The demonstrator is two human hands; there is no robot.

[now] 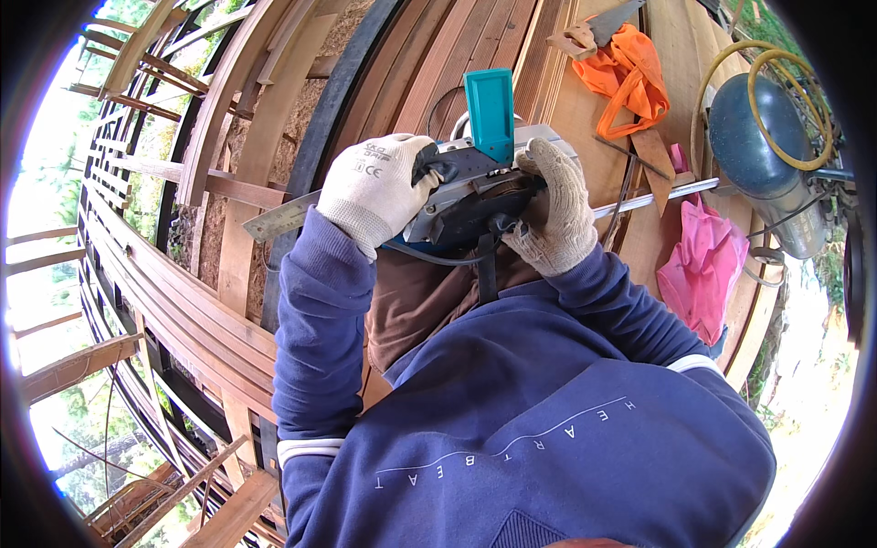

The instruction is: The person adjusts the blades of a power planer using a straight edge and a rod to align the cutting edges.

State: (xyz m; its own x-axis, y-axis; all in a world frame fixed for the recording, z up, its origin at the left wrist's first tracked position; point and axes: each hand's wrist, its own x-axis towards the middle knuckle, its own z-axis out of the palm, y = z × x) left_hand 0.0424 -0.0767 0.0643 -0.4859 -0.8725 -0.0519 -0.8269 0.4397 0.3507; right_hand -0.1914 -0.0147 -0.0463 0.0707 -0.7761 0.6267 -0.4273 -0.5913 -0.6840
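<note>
A power tool [461,208] with a grey metal base, black underside and an upright teal tray-like part [490,110] rests over my lap. My left hand [376,187], in a whitish work glove, is closed on the tool's left end, its fingertips curled at the metal edge. On the opposite end my right hand [559,205], gloved alike, grips with fingers over the top and thumb near a black knob. A dark cable [429,258] runs under the tool. The exact kind of tool is hard to tell, since the gloves cover both ends.
A flat metal strip [283,216] sticks out beside my left wrist. Reddish wooden boards [466,46] lie ahead. To the right are a handsaw [614,20], orange cloth [630,82], pink cloth [699,265] and a blue tank [763,128] with a yellow hose [818,151]. Timber framing [242,192] drops off left.
</note>
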